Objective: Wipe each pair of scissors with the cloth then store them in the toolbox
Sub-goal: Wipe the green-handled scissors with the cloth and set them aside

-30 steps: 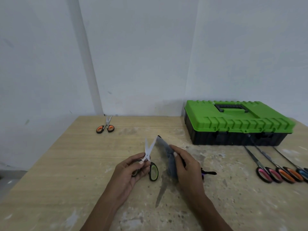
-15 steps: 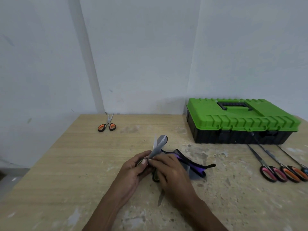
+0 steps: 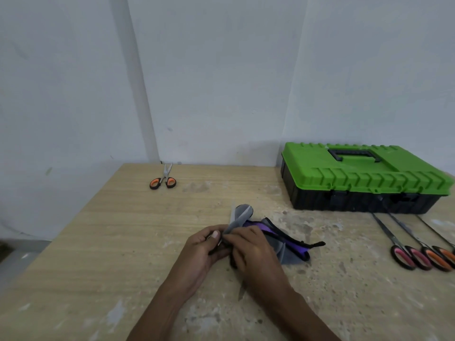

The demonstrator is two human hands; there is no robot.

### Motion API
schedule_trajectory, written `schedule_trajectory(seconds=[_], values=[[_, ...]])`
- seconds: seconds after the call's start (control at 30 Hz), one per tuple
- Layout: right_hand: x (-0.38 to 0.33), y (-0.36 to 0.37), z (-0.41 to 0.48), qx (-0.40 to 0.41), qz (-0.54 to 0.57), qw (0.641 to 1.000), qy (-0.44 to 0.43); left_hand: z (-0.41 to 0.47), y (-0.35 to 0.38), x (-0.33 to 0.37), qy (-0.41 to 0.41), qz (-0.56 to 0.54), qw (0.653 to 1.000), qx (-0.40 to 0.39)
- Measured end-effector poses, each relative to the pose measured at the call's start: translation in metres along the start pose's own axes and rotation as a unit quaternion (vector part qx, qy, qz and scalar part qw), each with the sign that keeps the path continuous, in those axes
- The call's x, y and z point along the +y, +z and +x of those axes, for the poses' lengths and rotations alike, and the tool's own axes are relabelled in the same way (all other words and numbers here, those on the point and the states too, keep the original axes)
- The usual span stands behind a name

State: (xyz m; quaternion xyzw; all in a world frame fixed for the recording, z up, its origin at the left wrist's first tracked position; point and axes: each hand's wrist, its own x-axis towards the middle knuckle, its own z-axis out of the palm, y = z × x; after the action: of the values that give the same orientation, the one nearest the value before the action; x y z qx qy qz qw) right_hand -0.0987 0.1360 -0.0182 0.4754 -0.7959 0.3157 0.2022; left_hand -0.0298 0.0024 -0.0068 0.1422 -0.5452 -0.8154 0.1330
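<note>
Cloth (image 3: 243,213) now round scissors (image 3: 232,214), table (image 3: 118,242) centre

Worn wooden table (image 3: 118,242): green-lidded toolbox (image 3: 364,179), orange-handled scissors (image 3: 163,180), perhaps three more pairs (image 3: 403,257) at right.

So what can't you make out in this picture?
Head view:
- the held scissors: mostly covered by the cloth, left hand and right hand.
- inside the toolbox: it is closed.
- the row of scissors at right: cut off by the frame edge, count unclear.
</note>
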Motion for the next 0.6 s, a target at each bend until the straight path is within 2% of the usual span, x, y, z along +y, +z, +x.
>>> schedule_trajectory(seconds=[0.13,0.33,0.5,0.6], values=[[0.000,-0.005,0.000,-0.024,0.005,1.000,-0.003,0.000,0.002,0.001,-0.003,-0.007,1.000,0.003],[0.026,-0.012,0.010,0.021,0.051,0.989,0.135,-0.001,0.003,0.002,-0.015,-0.014,1.000,0.022],[0.010,-0.017,-0.005,-0.043,0.067,0.994,0.070,-0.001,0.005,0.004,-0.005,0.012,0.999,0.029],[0.007,-0.016,0.001,-0.049,0.071,0.993,0.080,-0.002,0.005,0.004,-0.013,0.010,0.999,0.044]])
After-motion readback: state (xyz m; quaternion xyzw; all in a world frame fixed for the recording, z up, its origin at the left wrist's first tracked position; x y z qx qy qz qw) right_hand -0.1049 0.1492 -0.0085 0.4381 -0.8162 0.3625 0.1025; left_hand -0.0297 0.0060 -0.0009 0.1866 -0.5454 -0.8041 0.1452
